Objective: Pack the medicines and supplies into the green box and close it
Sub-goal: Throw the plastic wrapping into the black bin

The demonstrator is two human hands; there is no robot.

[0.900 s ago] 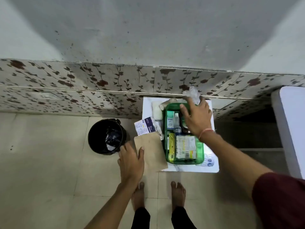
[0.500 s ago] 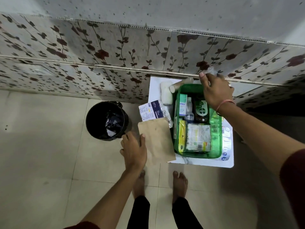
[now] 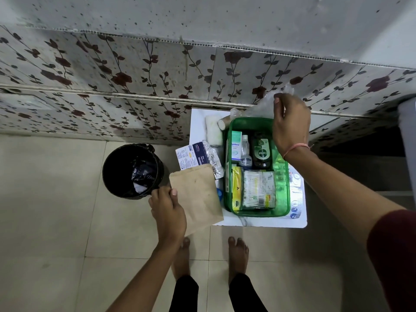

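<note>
The open green box [image 3: 283,199] stands on a small white table [image 3: 258,221]. Inside lie a dark Dettol bottle [image 3: 261,152], a small clear bottle [image 3: 245,154], a white-green carton [image 3: 236,146], a yellow pack [image 3: 236,190] and a packet of cotton buds [image 3: 258,190]. My right hand [image 3: 290,122] is over the box's far end, pinching a clear plastic bag [image 3: 258,108]. My left hand [image 3: 167,210] grips the near corner of a brown paper envelope [image 3: 198,194] that overhangs the table's left edge. Left of the box lie a blue-white carton [image 3: 193,157], foil blister strips [image 3: 212,158] and a white gauze roll [image 3: 212,130].
A black bin [image 3: 132,170] with a dark liner stands on the tiled floor left of the table. A flowered wall panel [image 3: 135,82] runs right behind the table. More blister strips [image 3: 296,194] lie right of the box. My bare feet [image 3: 237,253] are just before the table.
My right hand rose from inside the box to its far end, lifting the clear plastic bag. My left hand stayed on the brown envelope. The camera moved closer.
</note>
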